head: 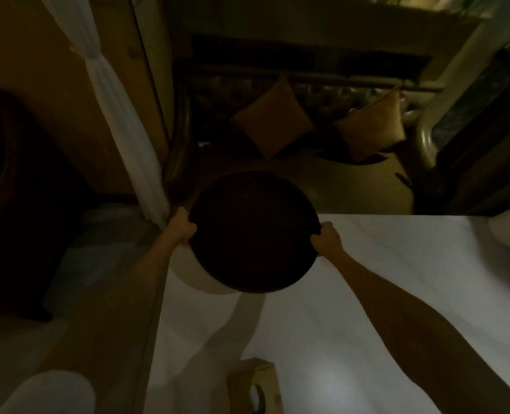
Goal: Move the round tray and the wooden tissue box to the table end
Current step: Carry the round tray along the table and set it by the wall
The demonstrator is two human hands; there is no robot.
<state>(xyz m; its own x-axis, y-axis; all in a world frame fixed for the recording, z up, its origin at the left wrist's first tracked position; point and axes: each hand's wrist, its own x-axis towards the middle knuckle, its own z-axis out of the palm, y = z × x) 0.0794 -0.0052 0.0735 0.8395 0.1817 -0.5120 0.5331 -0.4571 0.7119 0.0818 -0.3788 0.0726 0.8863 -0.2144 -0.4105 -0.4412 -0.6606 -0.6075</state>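
Left hand (181,227) clamps the round tray (253,231) rim at 9 o'clock. Tray hangs over the white table (382,279) far corner, half past the edge; whether it rests or is lifted, cannot tell. Right hand (326,239) grips the rim at 3 o'clock. Wooden tissue box (255,386) sits at 6 o'clock of the tray, well apart, near the body, slightly nearer the right hand.

Round tray (253,231) dark, matt; table (382,294) glossy white; tissue box (255,386) wooden.

The round tray (252,231) is sitting between the fingers (188,227) of both hands, the wooden tissue box (255,386) lying nearer than them.
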